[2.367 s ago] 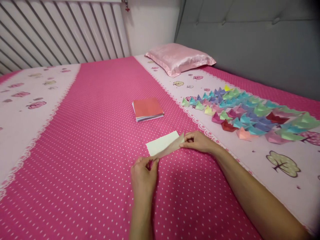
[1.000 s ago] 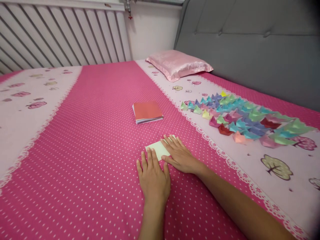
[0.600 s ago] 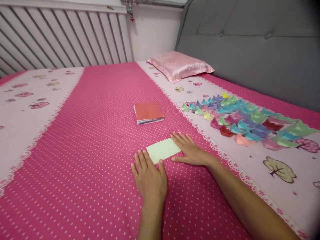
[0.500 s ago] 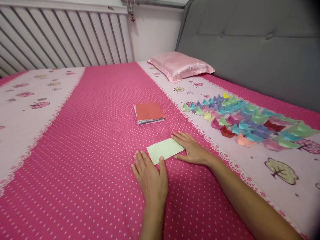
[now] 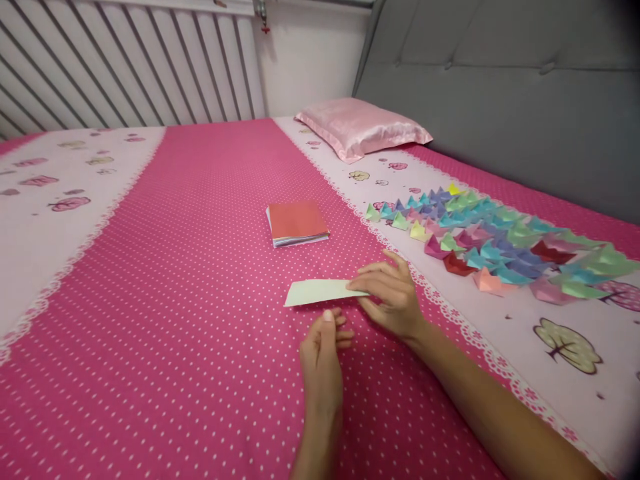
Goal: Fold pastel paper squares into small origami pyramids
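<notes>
A pale green folded sheet of paper (image 5: 320, 291) is raised off the bed, tilted, its right end pinched between the thumb and fingers of my right hand (image 5: 393, 297). Just below the paper's near edge is my left hand (image 5: 325, 343), turned on its side with the fingers loosely curled and apart; nothing shows in it. Beyond the paper lies a stack of square coloured paper (image 5: 300, 222) with a red sheet on top.
Rows of small folded paper boats (image 5: 490, 247) in many colours stand on the right. A pink pillow (image 5: 363, 127) lies at the back against the grey headboard (image 5: 500, 87). A white radiator (image 5: 150, 67) is at the far left, beyond the polka-dot bedspread (image 5: 175, 300).
The green paper was flat on the bed under both hands; my right hand has lifted it by its right end. My left hand has let go and turned onto its side.
</notes>
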Available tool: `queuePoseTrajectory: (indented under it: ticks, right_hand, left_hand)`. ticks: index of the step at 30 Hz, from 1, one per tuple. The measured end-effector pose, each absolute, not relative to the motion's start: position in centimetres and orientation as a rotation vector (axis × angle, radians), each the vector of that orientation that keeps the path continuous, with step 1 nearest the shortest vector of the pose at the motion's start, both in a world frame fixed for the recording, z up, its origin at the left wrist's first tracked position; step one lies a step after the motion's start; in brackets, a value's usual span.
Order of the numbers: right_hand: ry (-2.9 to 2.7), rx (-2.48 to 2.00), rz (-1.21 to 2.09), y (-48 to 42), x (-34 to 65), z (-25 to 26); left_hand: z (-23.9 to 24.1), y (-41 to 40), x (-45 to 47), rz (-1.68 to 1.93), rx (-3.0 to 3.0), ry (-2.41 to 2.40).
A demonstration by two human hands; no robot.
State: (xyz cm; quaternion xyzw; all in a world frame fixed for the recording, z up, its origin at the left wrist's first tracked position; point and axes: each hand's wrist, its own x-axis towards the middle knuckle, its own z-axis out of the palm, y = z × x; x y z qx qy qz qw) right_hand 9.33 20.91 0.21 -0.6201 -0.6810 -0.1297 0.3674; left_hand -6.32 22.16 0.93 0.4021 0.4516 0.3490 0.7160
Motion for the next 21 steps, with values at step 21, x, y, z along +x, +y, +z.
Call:
queuePoseTrajectory:
  ticks: [21]
  right_hand:
    - [-2.047, -1.272, 0.294, 19.7, 8.5, 3.3]
  left_hand:
    - [1.3, 23.5, -8.3, 0.512, 0.449, 0.823]
